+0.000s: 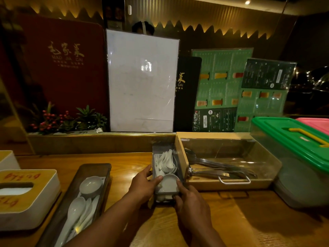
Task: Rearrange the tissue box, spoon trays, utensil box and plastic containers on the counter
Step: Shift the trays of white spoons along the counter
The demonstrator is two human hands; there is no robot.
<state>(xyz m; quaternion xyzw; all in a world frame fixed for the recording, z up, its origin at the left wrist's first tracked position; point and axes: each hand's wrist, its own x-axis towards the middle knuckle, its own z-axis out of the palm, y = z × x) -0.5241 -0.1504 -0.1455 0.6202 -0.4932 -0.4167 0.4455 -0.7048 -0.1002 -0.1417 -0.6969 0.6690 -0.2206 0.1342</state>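
A narrow dark spoon tray with white ceramic spoons and a small white dish stands on the wooden counter, right against the utensil box. My left hand grips the tray's left side, thumb over its rim. My right hand holds its near right corner. A second spoon tray with spoons and a small bowl lies at an angle to the left. The white tissue box sits at the far left. A green-lidded plastic container stands at the right, a pink-lidded one behind it.
Menus and a white laminated sheet lean upright behind a low ledge at the back. A planter with red berries sits on the ledge at left. Another white box peeks in at the far left edge.
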